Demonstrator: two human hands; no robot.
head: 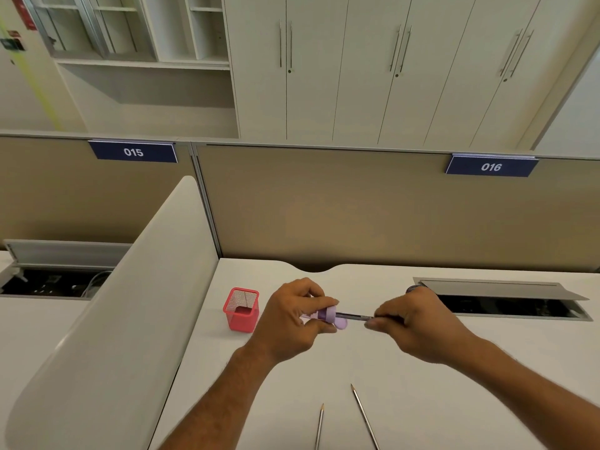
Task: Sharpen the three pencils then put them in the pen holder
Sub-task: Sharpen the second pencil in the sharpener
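Two loose pencils point(344, 423) lie on desk point(487, 401) nearest camera, below both hands; left hand point(292, 323) grips purple sharpener point(328, 316), right hand point(418, 323) pinches third pencil point(354, 316), tip inside sharpener; red pen holder point(242, 309) stands just left of left hand

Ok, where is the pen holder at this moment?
The red mesh pen holder stands on the white desk, just left of the left hand, near the desk's left edge beside the curved divider.
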